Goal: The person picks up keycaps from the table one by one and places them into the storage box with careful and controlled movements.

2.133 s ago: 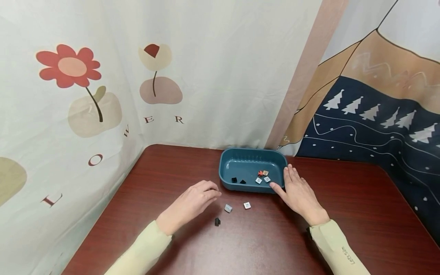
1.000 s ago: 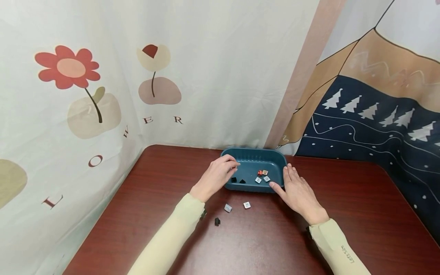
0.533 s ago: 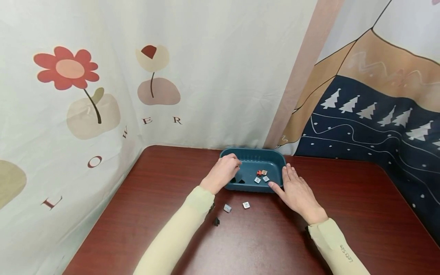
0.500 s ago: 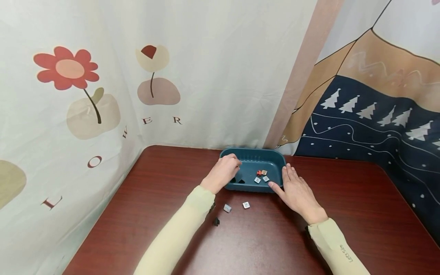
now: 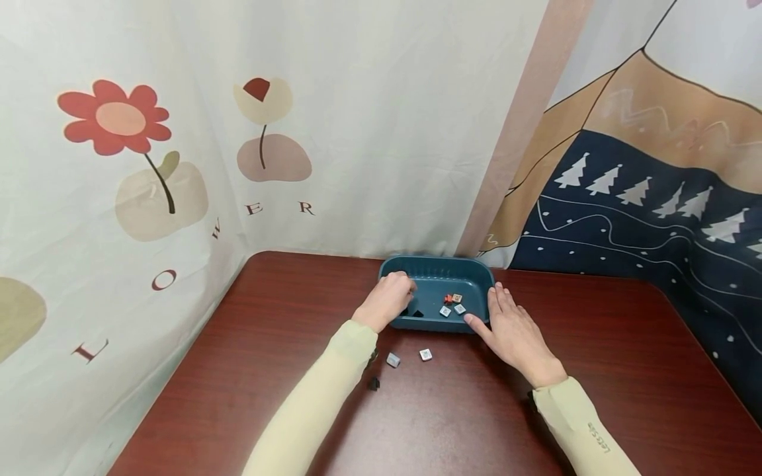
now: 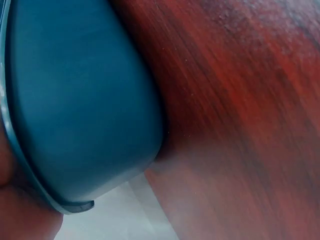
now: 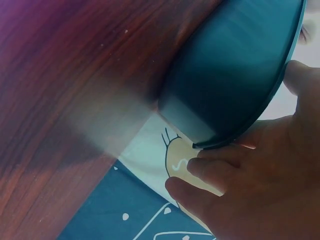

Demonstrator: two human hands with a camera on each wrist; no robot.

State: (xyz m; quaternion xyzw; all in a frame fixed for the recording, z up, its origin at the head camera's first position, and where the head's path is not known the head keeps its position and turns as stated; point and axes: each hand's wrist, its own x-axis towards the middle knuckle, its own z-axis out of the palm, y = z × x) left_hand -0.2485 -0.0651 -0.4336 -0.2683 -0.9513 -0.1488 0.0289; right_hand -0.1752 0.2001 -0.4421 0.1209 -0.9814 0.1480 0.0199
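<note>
In the head view a teal plastic basin sits at the back of the table. My left hand reaches over its left end, fingers bent down inside; I cannot tell whether they hold anything. My right hand rests along the basin's right end, fingers straight, thumb at the front rim; the right wrist view has these fingers beside the rim. Inside the basin lie two small white square pieces with printed tops, a tan piece, a red piece and a black piece.
On the dark red-brown table, in front of the basin, lie a small grey block, a white printed square and a small black piece beside the left sleeve. Printed curtains hang close behind the table's back edge.
My left hand has moved from the table beside the grey block up and right to the basin's left end, its fingers now lower inside. The right hand has stayed at the basin's right end.
</note>
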